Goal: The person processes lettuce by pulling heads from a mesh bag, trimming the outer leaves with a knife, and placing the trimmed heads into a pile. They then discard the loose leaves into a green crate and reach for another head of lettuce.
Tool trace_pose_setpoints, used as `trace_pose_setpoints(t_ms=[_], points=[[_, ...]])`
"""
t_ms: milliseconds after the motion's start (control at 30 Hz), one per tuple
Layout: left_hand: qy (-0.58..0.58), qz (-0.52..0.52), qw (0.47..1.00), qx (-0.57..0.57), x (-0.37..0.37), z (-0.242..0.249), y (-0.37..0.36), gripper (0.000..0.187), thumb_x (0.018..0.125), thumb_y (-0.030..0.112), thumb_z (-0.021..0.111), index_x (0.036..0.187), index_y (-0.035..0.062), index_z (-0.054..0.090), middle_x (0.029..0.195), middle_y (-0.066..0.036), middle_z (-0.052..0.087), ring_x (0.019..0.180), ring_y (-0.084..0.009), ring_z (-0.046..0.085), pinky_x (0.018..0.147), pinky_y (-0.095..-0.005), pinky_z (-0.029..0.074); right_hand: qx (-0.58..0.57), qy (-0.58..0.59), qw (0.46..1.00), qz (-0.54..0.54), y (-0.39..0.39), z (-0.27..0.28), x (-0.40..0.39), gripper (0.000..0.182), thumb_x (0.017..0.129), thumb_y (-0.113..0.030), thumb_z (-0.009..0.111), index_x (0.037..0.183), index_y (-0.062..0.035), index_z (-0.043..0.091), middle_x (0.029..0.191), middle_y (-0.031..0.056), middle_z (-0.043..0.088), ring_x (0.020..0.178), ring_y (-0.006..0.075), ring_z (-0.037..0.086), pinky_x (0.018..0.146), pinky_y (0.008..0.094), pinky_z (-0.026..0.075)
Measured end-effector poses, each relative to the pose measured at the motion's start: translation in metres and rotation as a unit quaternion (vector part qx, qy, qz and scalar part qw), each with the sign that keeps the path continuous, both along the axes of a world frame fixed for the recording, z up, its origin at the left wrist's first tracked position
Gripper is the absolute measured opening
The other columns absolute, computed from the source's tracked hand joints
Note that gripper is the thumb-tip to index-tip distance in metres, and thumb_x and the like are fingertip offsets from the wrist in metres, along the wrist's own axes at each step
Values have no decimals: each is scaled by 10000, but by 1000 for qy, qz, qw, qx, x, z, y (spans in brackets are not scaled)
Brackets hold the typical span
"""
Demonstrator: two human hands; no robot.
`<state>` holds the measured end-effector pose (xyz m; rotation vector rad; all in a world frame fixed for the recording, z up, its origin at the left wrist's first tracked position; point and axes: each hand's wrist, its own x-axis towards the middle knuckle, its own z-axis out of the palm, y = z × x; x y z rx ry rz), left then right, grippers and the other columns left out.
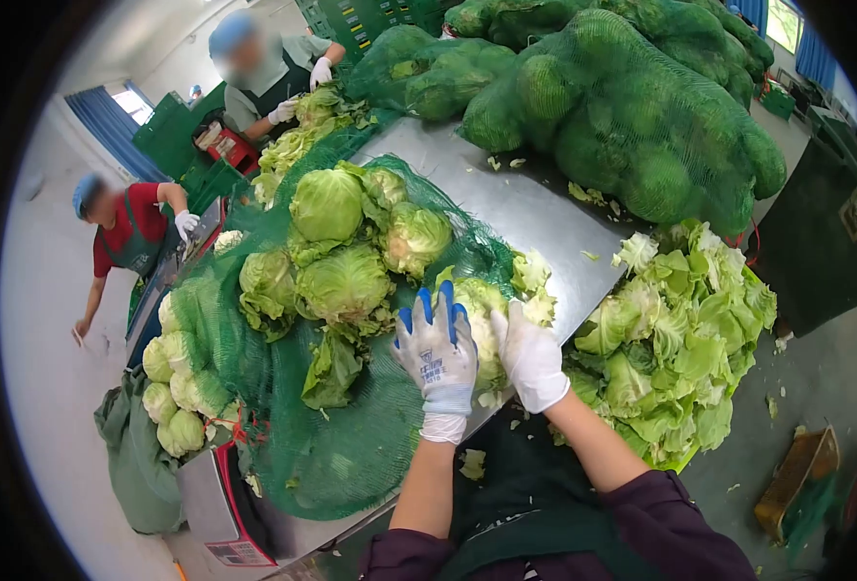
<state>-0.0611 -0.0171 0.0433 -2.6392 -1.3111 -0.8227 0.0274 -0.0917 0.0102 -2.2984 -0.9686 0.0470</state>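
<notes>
A pale green head of iceberg lettuce (485, 334) sits at the near edge of the metal table, between my two hands. My left hand (438, 353), in a grey glove with blue fingertips, grips its left side with the fingers stretched over it. On the right side, my right hand (528, 356), in a thin white glove, presses against the same head; its fingertips are partly hidden. Loose leaves (533, 286) lie just beyond. To the left, several lettuce heads (343, 281) rest on an opened green mesh bag (341, 465).
Full mesh bags of lettuce (632, 116) lie on the metal table (545, 208). A heap of stripped leaves (680, 339) fills a container at right. Pale heads (182, 387) and a scale (217, 499) are at left. Two co-workers (264, 82) stand beyond. A crate (796, 479) lies on the floor.
</notes>
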Motion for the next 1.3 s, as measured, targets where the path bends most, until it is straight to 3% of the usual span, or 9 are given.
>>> trace_pose_setpoints(t_ms=[100, 233, 600, 733, 867, 1000, 1100, 1200, 1300], points=[[-32, -6, 999, -18, -3, -7, 4, 380, 892, 286, 512, 1216, 105, 592, 1287, -131, 515, 1170, -350, 464, 972, -477, 375, 19, 42, 999, -25, 17, 2, 32, 454, 925, -463, 491, 859, -20, 564, 607, 199, 606, 581, 382, 623, 544, 455, 514], [-120, -65, 988, -68, -20, -11, 16, 407, 879, 285, 546, 1243, 107, 583, 1274, -174, 515, 1187, -377, 443, 1014, -493, 343, -28, 74, 995, 59, 29, 14, 43, 554, 868, -558, 502, 962, -27, 625, 762, 223, 656, 756, 389, 647, 712, 477, 504], [-201, -117, 950, -210, -74, 11, 21, 576, 853, 338, 636, 1360, 119, 472, 1268, -192, 532, 1102, -342, 525, 938, -402, 433, 69, 97, 991, -57, 48, -36, 86, 429, 870, -401, 602, 868, 28, 600, 773, 247, 639, 781, 413, 630, 713, 472, 497], [-64, -91, 968, -226, -78, 25, 27, 609, 769, 277, 711, 1318, 103, 515, 1081, -197, 576, 980, -346, 567, 876, -415, 461, 159, 229, 959, 57, -12, -12, 32, 371, 915, -361, 559, 873, 8, 555, 736, 262, 597, 712, 431, 596, 641, 462, 465], [-134, -140, 978, -80, -59, -18, 42, 598, 742, 344, 741, 1195, 0, 556, 1098, -185, 554, 994, -342, 564, 872, -409, 463, 88, 278, 955, 62, -42, -5, -26, 524, 977, -414, 404, 1297, 2, 413, 836, 275, 637, 821, 437, 626, 704, 489, 492], [-374, -172, 870, -273, -45, -32, 37, 465, 807, 115, 695, 1222, -21, 535, 1270, -151, 516, 1179, -259, 502, 1005, -360, 401, 76, 234, 969, 28, -25, -28, -50, 523, 970, -379, 425, 1327, 1, 389, 999, 301, 614, 764, 464, 614, 691, 492, 507], [-398, -159, 842, -329, -52, -32, 33, 478, 852, 108, 653, 1282, -24, 490, 1301, -137, 497, 1197, -232, 487, 1008, -342, 403, -1, -105, 991, 86, -10, -34, -36, 393, 981, -279, 403, 1279, -26, 451, 962, 259, 630, 706, 419, 625, 597, 500, 509], [-493, -175, 740, -422, -62, -31, 28, 488, 894, 132, 623, 1327, -15, 451, 1353, -112, 460, 1223, -200, 460, 1017, -318, 399, 5, 169, 985, -29, 10, -58, 29, 379, 993, -324, 381, 1046, 0, 571, 866, 255, 632, 679, 428, 608, 558, 497, 492], [-506, -213, 726, -415, -77, -42, 33, 485, 941, 208, 579, 1350, -6, 429, 1405, -86, 419, 1261, -188, 426, 1034, -307, 379, 64, 157, 985, 28, 15, -71, 42, 487, 975, -423, 410, 1018, 35, 569, 896, 283, 616, 628, 443, 588, 564, 473, 491]])
